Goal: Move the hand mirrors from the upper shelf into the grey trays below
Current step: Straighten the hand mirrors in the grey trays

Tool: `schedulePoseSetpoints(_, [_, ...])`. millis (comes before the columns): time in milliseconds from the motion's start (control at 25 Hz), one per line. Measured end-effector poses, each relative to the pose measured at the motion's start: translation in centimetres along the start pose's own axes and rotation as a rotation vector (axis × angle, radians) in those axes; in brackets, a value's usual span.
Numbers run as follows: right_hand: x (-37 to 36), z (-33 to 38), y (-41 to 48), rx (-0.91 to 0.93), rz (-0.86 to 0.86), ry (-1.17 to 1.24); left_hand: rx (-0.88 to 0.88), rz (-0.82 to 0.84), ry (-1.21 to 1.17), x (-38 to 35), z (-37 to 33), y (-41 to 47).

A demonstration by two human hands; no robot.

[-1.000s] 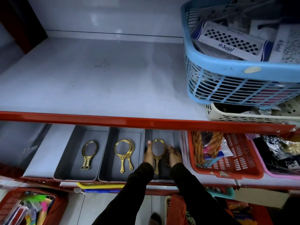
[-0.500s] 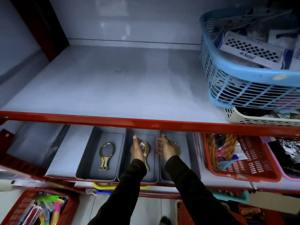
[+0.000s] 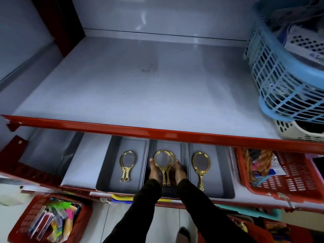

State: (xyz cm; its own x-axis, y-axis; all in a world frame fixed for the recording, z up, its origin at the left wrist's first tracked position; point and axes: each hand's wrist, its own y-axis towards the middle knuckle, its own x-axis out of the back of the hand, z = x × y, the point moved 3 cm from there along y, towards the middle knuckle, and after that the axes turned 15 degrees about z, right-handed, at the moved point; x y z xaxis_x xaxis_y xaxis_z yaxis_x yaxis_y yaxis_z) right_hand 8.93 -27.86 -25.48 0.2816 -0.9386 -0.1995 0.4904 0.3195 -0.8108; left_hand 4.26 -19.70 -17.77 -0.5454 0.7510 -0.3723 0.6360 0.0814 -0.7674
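Observation:
Three grey trays stand side by side on the lower shelf. The left tray [image 3: 105, 172] holds gold oval hand mirrors [image 3: 127, 164], stacked. The right tray [image 3: 220, 176] holds one gold oval mirror [image 3: 201, 166]. In the middle tray [image 3: 167, 145] lie round gold mirrors [image 3: 164, 163], overlapping. My left hand [image 3: 154, 170] touches their left side and my right hand [image 3: 178, 171] their right side, fingers curved around the pile. The upper shelf [image 3: 131, 81] shows no mirrors.
A blue basket [image 3: 280, 81] of packets sits on a white basket [image 3: 298, 131] at the upper shelf's right. A red basket [image 3: 287, 174] stands right of the trays. Another red basket [image 3: 47, 218] is low left. The red shelf edge [image 3: 157, 132] overhangs the trays.
Both hands left the right tray, leaving one mirror there, and moved to the middle tray, where they now flank the round mirrors. The view has shifted left.

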Motion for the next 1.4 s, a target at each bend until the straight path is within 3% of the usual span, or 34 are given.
schedulePoseSetpoints(600, [-0.1,-1.2,0.8,0.007,0.0,0.112,0.05,0.048,0.169,0.4,0.2,1.4])
schedulePoseSetpoints(1120, [-0.4,-1.7,-0.6,-0.019,0.006,0.018,0.08,0.073,0.178,1.8,3.1,3.9])
schedulePoseSetpoints(1320, [0.2,-1.7,-1.4,-0.056,-0.003,-0.042,0.113,0.053,0.254,4.2,8.1,10.9])
schedulePoseSetpoints(1400, [0.2,-1.5,-1.8,-0.054,-0.009,-0.06,0.149,0.082,0.244,3.9,7.1,9.9])
